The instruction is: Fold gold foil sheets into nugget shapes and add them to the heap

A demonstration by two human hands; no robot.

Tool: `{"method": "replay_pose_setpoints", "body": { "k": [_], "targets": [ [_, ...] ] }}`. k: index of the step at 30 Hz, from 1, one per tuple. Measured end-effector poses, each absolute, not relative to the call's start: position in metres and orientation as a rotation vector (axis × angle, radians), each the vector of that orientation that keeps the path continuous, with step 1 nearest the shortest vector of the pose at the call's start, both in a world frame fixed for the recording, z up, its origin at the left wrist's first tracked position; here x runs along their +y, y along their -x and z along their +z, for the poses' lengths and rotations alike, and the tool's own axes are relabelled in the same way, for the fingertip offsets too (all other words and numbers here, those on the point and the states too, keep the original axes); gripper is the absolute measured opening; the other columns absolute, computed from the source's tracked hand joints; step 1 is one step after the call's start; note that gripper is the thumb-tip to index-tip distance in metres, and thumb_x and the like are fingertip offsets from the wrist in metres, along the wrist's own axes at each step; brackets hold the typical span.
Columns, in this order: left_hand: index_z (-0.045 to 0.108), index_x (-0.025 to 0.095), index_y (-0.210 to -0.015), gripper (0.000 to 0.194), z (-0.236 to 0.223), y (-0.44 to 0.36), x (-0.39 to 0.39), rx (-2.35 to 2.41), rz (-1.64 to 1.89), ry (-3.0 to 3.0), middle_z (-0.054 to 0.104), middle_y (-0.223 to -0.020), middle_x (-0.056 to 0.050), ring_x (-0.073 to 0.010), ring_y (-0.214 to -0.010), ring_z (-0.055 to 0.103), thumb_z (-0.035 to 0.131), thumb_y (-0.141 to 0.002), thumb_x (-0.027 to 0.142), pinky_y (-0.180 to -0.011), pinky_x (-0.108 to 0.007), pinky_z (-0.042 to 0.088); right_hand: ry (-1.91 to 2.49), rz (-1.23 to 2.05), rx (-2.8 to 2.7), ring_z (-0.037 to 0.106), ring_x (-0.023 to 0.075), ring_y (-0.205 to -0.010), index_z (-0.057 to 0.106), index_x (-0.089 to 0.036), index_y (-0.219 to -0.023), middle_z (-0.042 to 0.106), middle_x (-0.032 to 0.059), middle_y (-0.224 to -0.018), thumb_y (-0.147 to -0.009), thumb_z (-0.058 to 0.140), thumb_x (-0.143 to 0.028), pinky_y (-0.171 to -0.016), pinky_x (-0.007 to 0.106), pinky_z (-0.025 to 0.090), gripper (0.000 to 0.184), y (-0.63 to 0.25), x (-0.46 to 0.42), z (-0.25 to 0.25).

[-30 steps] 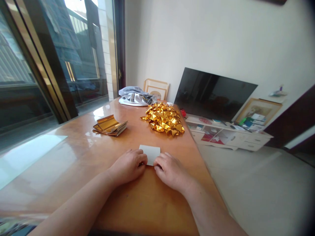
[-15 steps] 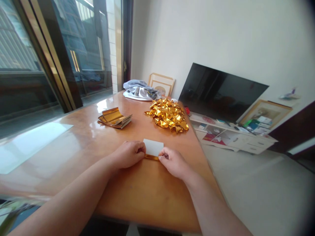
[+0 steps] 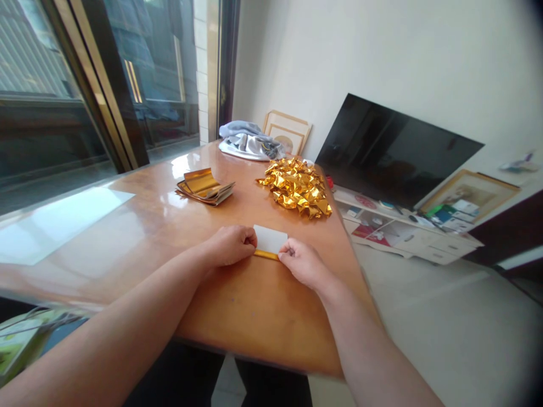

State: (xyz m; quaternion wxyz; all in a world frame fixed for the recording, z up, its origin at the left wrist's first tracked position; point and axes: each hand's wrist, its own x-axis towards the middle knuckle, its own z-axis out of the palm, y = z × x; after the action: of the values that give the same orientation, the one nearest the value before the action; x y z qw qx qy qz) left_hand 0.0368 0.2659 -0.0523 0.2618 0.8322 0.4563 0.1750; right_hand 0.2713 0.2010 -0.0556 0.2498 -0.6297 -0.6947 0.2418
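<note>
A small sheet of foil paper (image 3: 271, 239) lies on the glossy wooden table (image 3: 254, 316), white side up, with a narrow gold strip folded over along its near edge. My left hand (image 3: 235, 245) is closed on the sheet's left end, its fingers curled. At the right end, my right hand (image 3: 301, 260) pinches the folded edge between thumb and fingers. Beyond my left hand sits a stack of gold foil paper (image 3: 206, 186), its top sheets curling up. A heap of folded gold foil pieces (image 3: 299, 189) rests past the sheet, toward the table's right edge.
Crumpled grey-blue cloth (image 3: 248, 140) lies at the table's far end, before leaning picture frames (image 3: 286, 130). To the right, a large television (image 3: 394, 150) stands behind a low white cabinet (image 3: 411, 240). Sliding glass doors (image 3: 161, 85) run along the left.
The near edge of the sheet has been folded up, so a gold strip now shows between my hands. My view has tilted down, revealing the table's near edge and dark-clothed legs.
</note>
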Motion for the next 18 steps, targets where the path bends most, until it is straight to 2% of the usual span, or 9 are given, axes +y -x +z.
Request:
{"method": "replay_pose_setpoints", "body": {
  "k": [12, 18],
  "targets": [
    [0.069, 0.023, -0.083, 0.017, -0.0517, -0.0354, 0.2657, 1.199, 0.461, -2.225, 0.069, -0.076, 0.001, -0.0160, -0.066, 0.059, 0.058, -0.071, 0.021, -0.058, -0.024, 0.040, 1.707, 0.694, -1.879, 0.054, 0.0132, -0.063, 0.066, -0.020, -0.082, 0.064, -0.0021, -0.072, -0.082, 0.061, -0.030, -0.051, 0.021, 0.029, 0.011, -0.2747, 0.2049, -0.0627],
    [0.070, 0.023, -0.088, 0.020, -0.0482, -0.0323, 0.2673, 1.160, 0.433, -2.255, 0.071, -0.081, 0.001, -0.0169, -0.072, 0.062, 0.055, -0.074, 0.023, -0.064, -0.025, 0.042, 1.723, 0.721, -1.885, 0.055, 0.0130, -0.062, 0.065, -0.022, -0.085, 0.066, -0.0022, -0.073, -0.081, 0.060, -0.028, -0.051, 0.021, 0.031, 0.009, -0.2752, 0.2058, -0.0609]
  ]
}}
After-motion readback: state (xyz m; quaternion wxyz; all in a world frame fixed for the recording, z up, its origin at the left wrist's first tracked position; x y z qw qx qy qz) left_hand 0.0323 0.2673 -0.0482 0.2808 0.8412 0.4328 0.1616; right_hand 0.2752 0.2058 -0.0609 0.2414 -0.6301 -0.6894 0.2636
